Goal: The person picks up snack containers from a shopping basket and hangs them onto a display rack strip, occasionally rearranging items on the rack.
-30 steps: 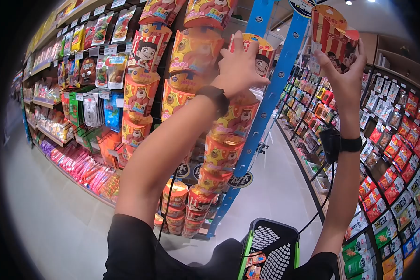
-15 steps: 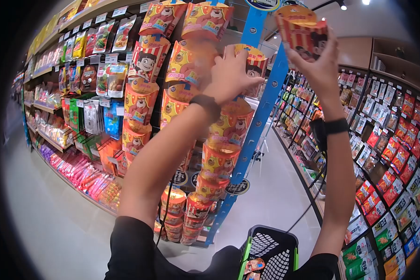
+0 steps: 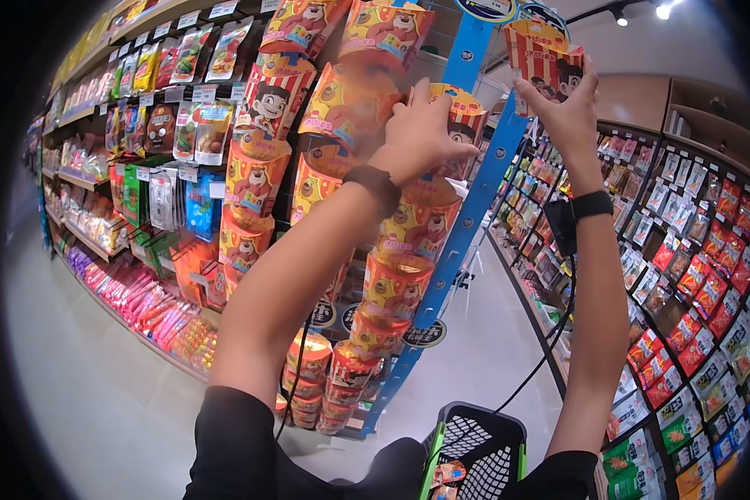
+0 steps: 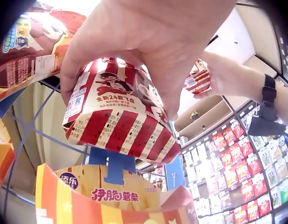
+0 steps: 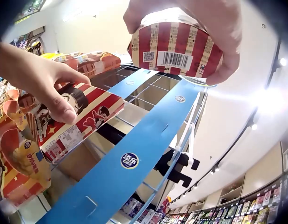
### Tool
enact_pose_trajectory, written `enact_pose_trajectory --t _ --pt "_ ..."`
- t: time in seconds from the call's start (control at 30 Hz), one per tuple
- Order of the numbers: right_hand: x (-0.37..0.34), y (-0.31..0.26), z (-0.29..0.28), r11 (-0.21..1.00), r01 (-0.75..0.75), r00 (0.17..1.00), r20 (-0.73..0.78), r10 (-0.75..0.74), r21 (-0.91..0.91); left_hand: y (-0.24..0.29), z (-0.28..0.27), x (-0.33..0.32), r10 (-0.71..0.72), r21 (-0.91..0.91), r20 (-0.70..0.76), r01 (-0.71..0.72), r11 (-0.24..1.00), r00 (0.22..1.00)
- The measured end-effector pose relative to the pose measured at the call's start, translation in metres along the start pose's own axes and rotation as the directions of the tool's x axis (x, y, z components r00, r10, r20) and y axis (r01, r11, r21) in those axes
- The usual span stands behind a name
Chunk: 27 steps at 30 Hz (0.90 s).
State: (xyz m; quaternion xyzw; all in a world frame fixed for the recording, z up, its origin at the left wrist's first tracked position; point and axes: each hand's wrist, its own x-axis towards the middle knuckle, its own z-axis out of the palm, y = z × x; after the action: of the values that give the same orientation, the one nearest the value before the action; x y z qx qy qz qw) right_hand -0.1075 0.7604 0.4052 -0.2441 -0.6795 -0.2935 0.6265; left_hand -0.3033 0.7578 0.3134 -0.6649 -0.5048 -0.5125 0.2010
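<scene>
Jutting above gripping right hand (image 3: 572, 115): striped carton (image 3: 537, 57); left hand (image 3: 423, 136) clasps second carton (image 4: 114, 110).

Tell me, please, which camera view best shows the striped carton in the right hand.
The right wrist view: the striped carton appears large, its barcode facing the camera. The head view shows its striped side, but smaller; the left wrist view shows it small, in the background, partly hidden.

Blue strip (image 4: 117, 169) w/ yellow snack pkgs (image 4: 120, 205) hung in vert. col.
</scene>
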Motion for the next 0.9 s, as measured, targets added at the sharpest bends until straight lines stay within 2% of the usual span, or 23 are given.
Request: enact_pose_trajectory --t 0.13,0.23,0.33,0.37,0.4,0.47,0.5,0.53,0.57,0.6,0.63,0.67,0.73,0.8,0.87,0.9 --pt "-0.018 0.007 -0.003 0.994 -0.021 0.998 0.057 0.015 0.106 -0.004 0.007 -0.014 0.044 -0.067 -0.098 -0.05 0.996 0.994" --pt "-0.039 0.012 -0.008 0.978 -0.109 0.99 0.102 0.092 0.175 -0.012 0.017 -0.026 0.163 -0.116 -0.308 -0.207 0.971 0.937" --pt "-0.065 0.017 -0.026 0.978 -0.089 0.993 0.091 0.072 0.19 -0.016 0.013 -0.033 0.297 -0.12 -0.418 -0.377 0.919 0.858" --pt "-0.074 0.016 -0.034 0.975 -0.095 0.992 0.106 0.075 0.2 -0.015 0.008 -0.035 0.307 -0.223 -0.392 -0.413 0.883 0.868" --pt "-0.083 0.015 -0.042 0.975 -0.101 0.989 0.127 0.076 0.198 -0.013 0.005 -0.039 0.26 -0.28 -0.397 -0.386 0.879 0.88" --pt "-0.103 0.014 -0.058 0.975 -0.113 0.982 0.172 0.08 0.19 -0.01 -0.005 -0.049 0.352 0.016 -0.458 -0.388 0.922 0.817" --pt "-0.116 0.01 -0.07 0.976 -0.118 0.979 0.185 0.084 0.181 -0.009 -0.008 -0.058 0.283 -0.133 -0.48 -0.388 0.912 0.83" --pt "-0.13 0.005 -0.081 0.978 -0.123 0.976 0.197 0.088 0.171 -0.012 -0.01 -0.072 0.126 -0.262 -0.417 -0.251 0.932 0.9" --pt "-0.144 0.001 -0.093 0.977 -0.1 0.98 0.19 0.064 0.187 -0.005 -0.018 -0.091 -0.021 -0.586 -0.268 -0.146 0.797 0.963" --pt "-0.162 -0.005 -0.106 0.976 -0.085 0.981 0.186 0.048 0.199 0.001 -0.024 -0.115 -0.122 -0.824 -0.057 0.022 0.567 0.991" --pt "-0.184 -0.015 -0.118 0.92 -0.22 0.961 0.233 0.148 0.325 0.001 -0.025 -0.141 -0.101 -0.836 -0.044 0.018 0.548 0.994" --pt "-0.205 -0.023 -0.13 0.89 -0.312 0.935 0.276 0.224 0.333 0.0 -0.026 -0.168 -0.085 -0.848 -0.033 0.017 0.53 0.996" --pt "-0.249 -0.04 -0.153 0.625 -0.625 0.774 0.477 0.417 0.467 -0.005 -0.02 -0.226 -0.067 -0.834 0.069 0.094 0.543 0.995" --pt "-0.294 -0.06 -0.161 0.368 -0.766 0.642 0.59 0.49 0.527 0.025 -0.015 -0.274 -0.199 -0.935 0.273 0.308 0.176 0.941" --pt "-0.335 -0.084 -0.168 0.077 -0.874 0.441 0.715 0.543 0.481 0.034 -0.008 -0.305 -0.267 -0.88 0.46 0.474 -0.01 0.847" --pt "-0.361 -0.089 -0.173 -0.017 -0.901 0.366 0.781 0.506 0.433 0.038 -0.006 -0.315 -0.286 -0.857 0.503 0.513 -0.043 0.816"
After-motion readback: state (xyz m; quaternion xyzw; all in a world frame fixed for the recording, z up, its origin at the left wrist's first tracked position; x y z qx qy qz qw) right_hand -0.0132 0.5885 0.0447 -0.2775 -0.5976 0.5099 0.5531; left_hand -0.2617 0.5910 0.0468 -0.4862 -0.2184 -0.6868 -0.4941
